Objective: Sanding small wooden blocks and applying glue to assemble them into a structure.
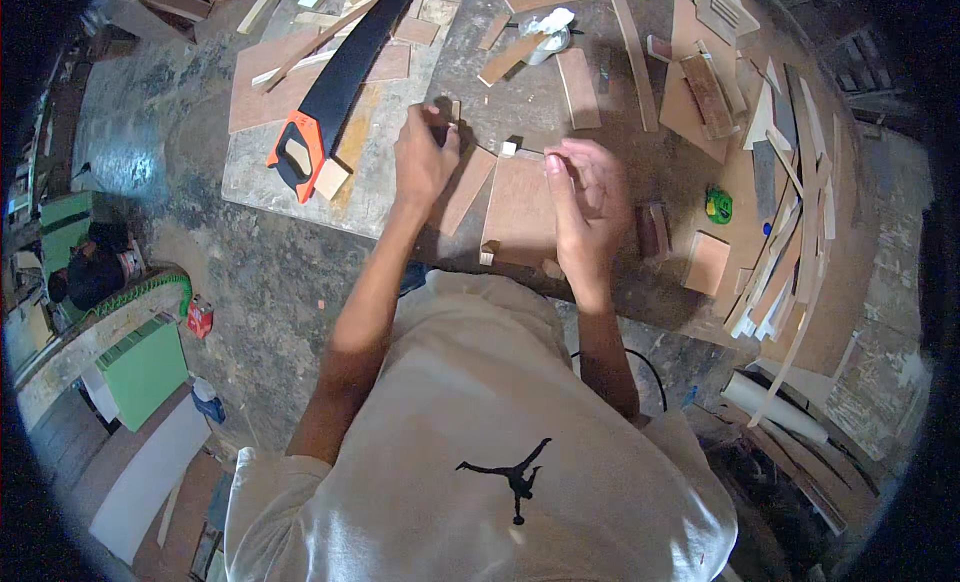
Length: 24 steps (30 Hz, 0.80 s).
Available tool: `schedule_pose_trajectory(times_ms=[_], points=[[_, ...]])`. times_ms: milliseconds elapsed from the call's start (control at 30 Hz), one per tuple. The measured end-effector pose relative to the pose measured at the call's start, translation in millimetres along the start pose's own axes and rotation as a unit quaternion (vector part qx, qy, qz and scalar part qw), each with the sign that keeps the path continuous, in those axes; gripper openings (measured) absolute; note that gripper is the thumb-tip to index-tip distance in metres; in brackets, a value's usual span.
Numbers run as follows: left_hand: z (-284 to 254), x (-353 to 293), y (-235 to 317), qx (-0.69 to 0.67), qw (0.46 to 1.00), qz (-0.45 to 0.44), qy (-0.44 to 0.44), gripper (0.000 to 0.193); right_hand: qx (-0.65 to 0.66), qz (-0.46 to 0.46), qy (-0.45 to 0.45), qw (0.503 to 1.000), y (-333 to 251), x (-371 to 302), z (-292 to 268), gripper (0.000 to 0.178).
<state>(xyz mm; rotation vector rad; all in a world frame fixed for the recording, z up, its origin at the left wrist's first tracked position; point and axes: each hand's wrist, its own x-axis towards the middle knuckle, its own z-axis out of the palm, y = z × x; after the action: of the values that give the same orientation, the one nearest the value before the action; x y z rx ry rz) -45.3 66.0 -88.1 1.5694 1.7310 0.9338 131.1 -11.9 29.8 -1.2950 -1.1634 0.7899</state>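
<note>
My left hand [426,160] is closed, with a small light wooden piece [456,113] standing up at its fingertips. My right hand [588,197] has thumb and forefinger pinched together over the upper right corner of a flat wooden board [518,207]. Whatever lies in that pinch is too small to make out; a thin dark line runs from it toward a little wooden block [508,149] at the board's far edge. Another small block [487,252] sits at the near left corner. Between the board and my left hand lies a narrower wood offcut [467,190].
An orange-handled handsaw [318,132] lies at the left of the worktable. Beyond my hands is a plastic cup [548,42] with white stuff in it. A green tape measure [718,205] and a pile of wood strips [795,212] are on the right.
</note>
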Motion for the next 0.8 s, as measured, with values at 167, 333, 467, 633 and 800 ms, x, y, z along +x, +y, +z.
schedule_pose_trajectory(times_ms=[167, 333, 467, 633, 800], points=[[14.4, 6.9, 2.9, 0.1, 0.995, 0.024, 0.01, 0.044, 0.019, 0.064, -0.02, 0.998, 16.3, 1.0, -10.9, 0.022], [18.6, 9.4, 4.6, 0.137, 0.991, -0.013, -0.005, 0.045, 0.036, 0.09, -0.04, 0.995, 28.1, 17.0, -19.7, 0.022], [23.3, 10.9, 8.2, 0.167, 0.986, -0.024, -0.001, 0.047, 0.029, 0.096, -0.064, 0.993, 33.4, 31.1, -22.1, 0.023], [27.5, 10.7, 8.9, 0.182, 0.983, -0.007, 0.009, 0.048, 0.053, 0.096, -0.082, 0.991, 40.9, 40.8, -20.3, 0.024], [28.6, 10.5, 9.9, 0.192, 0.981, 0.016, 0.023, 0.047, 0.08, 0.12, -0.083, 0.986, 40.9, 46.2, -18.5, 0.024]])
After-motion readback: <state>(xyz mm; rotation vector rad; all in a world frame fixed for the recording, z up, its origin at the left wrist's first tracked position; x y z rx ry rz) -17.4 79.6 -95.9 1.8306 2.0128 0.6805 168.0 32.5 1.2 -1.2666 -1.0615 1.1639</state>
